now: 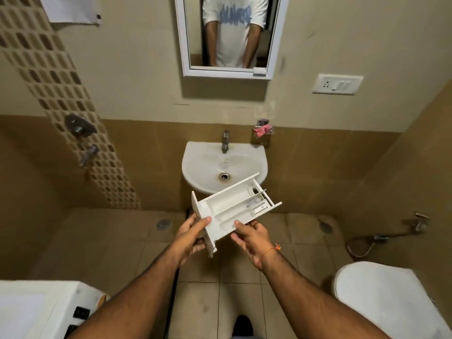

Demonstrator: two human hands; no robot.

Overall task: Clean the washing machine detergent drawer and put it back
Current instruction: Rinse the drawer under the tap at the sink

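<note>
Head view: a white plastic compartmented detergent drawer (232, 211) was held in the air below the white ceramic wall basin (195, 165); its long axis ran from 8 o'clock, at the front panel, to 2 o'clock, toward the basin; the left hand (189, 237) gripped the panel end; the right hand (252, 237) supported the near side, thumb on its wall, and was nearer the basin; the white washing machine (41, 309) lay at 7 o'clock.

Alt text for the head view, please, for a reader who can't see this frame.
Two bare hands hold a white detergent drawer in the air in front of a white wall sink: the left hand grips its front panel, the right hand supports its side. A washing machine shows at lower left, a toilet at lower right.
</note>
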